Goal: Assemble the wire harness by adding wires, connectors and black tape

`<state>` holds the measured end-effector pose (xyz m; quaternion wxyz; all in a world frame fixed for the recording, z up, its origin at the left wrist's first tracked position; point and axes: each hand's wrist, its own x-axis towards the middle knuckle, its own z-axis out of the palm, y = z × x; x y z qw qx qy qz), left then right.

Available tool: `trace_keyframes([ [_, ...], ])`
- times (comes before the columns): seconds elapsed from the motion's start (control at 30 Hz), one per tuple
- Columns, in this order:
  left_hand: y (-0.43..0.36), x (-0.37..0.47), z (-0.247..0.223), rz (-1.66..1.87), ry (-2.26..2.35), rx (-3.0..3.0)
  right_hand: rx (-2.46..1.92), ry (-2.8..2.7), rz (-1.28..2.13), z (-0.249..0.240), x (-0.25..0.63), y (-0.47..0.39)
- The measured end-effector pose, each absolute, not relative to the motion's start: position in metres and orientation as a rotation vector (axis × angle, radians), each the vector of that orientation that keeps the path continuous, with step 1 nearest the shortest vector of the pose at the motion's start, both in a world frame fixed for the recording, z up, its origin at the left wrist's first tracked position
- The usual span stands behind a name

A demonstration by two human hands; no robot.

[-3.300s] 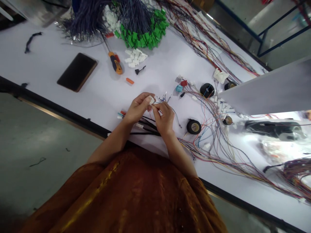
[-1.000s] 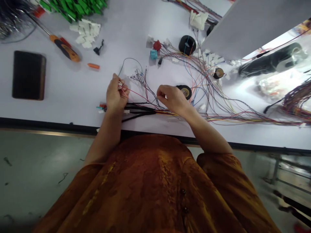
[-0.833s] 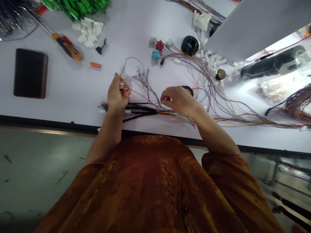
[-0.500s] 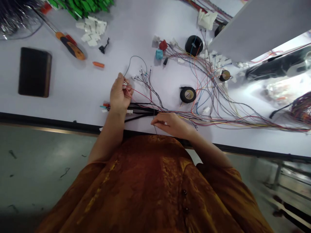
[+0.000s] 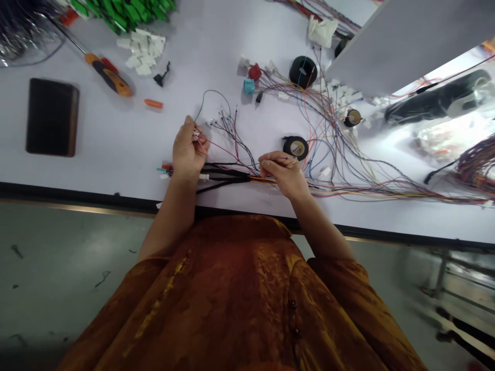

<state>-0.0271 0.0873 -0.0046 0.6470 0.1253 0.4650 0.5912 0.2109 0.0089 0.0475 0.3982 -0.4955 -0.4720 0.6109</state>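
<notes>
Head view: left hand (image 5: pixel 187 153) clamps a small white connector (image 5: pixel 196 134), red wire (image 5: pixel 222 149) trailing right; right hand (image 5: pixel 289 178), fingertips together, pinches 1 thin dark wire (image 5: pixel 286 158) near the tape roll (image 5: pixel 305 148) on the table (image 5: pixel 216 46).

And here at left, 1 dark phone (image 5: pixel 52 117) lies flat on the table (image 5: pixel 127 139); 1 screwdriver (image 5: pixel 109 76) angles nearby, 1 orange piece (image 5: pixel 153 103) near its handle, dark scraps (image 5: pixel 102 279) down on the floor (image 5: pixel 69 257)!
</notes>
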Motion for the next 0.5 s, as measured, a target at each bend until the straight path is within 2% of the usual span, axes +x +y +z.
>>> trace_keyframes([
  [0.13, 0.086, -0.021, 0.007, 1.392, 1.003, 0.182, -1.179, -1.711, 1.486, 0.057, 0.213, 0.007],
  [0.3, 0.086, -0.019, 0.013, 1.387, 1.002, 0.141, -1.607, -2.194, 0.875, 0.048, 0.219, -0.002],
  [0.5, 0.086, -0.017, 0.007, 1.435, 1.023, 0.206, -1.862, -2.442, 0.708, 0.054, 0.206, 0.001],
])
